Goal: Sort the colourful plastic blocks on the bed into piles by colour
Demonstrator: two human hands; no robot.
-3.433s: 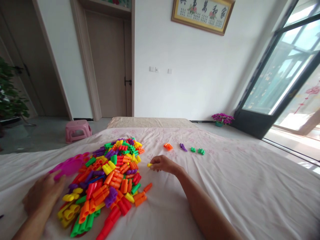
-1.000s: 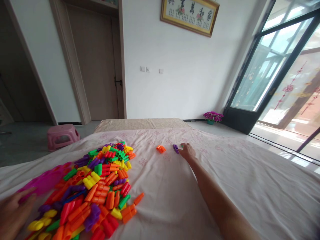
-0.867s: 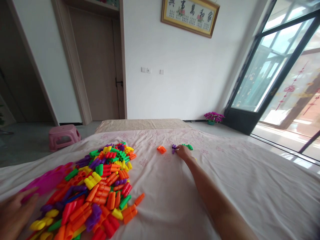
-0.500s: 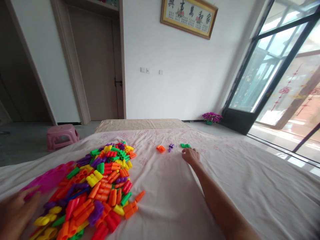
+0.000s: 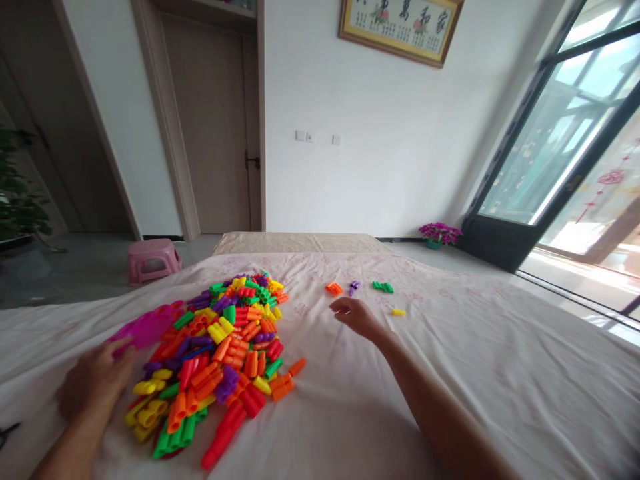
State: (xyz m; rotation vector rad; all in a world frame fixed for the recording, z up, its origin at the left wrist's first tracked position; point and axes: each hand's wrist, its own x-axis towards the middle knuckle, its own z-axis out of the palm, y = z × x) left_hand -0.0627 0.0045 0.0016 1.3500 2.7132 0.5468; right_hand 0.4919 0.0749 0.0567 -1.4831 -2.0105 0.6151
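My left hand (image 5: 100, 373), slightly blurred, has its thumb and fingers round the near end of a magenta plastic sheet-like tray (image 5: 145, 328) on the left of the pile. Beside it lies a large heap of plastic bullet-shaped building blocks (image 5: 235, 350) in red, orange, yellow, green and purple. My right hand (image 5: 356, 317) is over the cloth, fingers bent and a little apart, with nothing seen in them. Beyond it lie an orange block (image 5: 334, 289), a purple block (image 5: 354, 287) and a green block (image 5: 383, 287). A small yellow block (image 5: 399, 312) rests to its right.
A pale, wrinkled floral cloth (image 5: 320, 427) covers the surface. On the floor stand a pink stool (image 5: 154, 261) at the left and a pot of magenta flowers (image 5: 440, 233) near the glass door (image 5: 530, 153). A dark thing (image 5: 7, 433) shows at the left edge.
My right hand has drawn left, away from the green block, and a yellow block now shows on the cloth. The view has swung left; my left hand stays by the tray.
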